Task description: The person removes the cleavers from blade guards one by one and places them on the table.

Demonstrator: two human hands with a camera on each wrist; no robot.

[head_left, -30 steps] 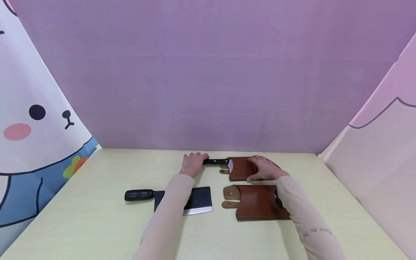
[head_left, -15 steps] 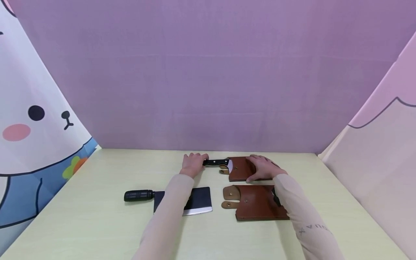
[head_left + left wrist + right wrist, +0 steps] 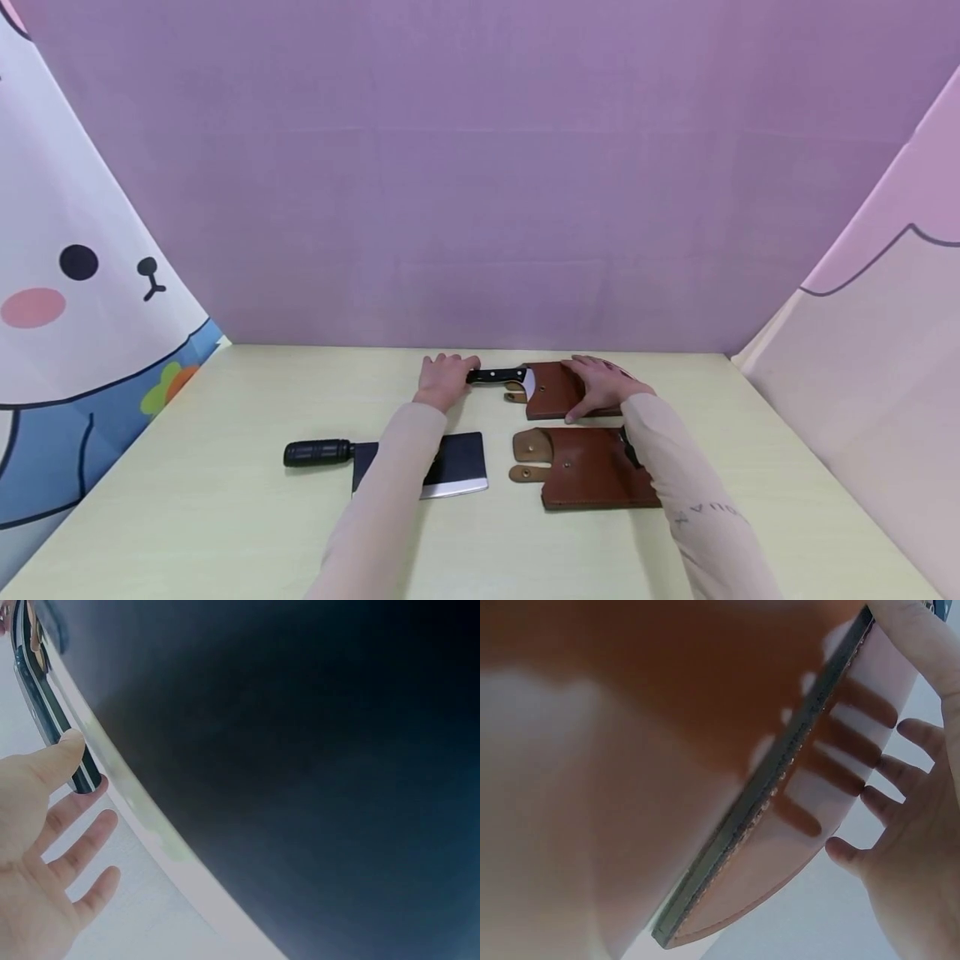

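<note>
My left hand [image 3: 445, 379] pinches the end of a black riveted knife handle [image 3: 497, 376] between thumb and index finger; in the left wrist view the other fingers of the hand [image 3: 45, 840] are spread. The knife's blade lies inside a brown leather sheath [image 3: 551, 390], with only a bit of metal showing at its mouth. My right hand [image 3: 603, 385] rests across the sheath's right part, thumb at the near edge and fingers toward the far edge. In the right wrist view, spread fingertips of the hand [image 3: 907, 825] touch the edge of the sheath [image 3: 765, 881].
A cleaver with a black handle [image 3: 318, 452] and wide dark blade [image 3: 463, 458] lies nearer, partly under my left sleeve. A second brown sheath [image 3: 592, 479] lies nearer on the right, partly under my right sleeve. A purple backdrop [image 3: 480, 183] stands behind the table [image 3: 247, 500].
My right hand and forearm have shifted slightly left over the sheath. The left hand keeps its pinch on the handle, and the knife and sheath stay nearly where they were.
</note>
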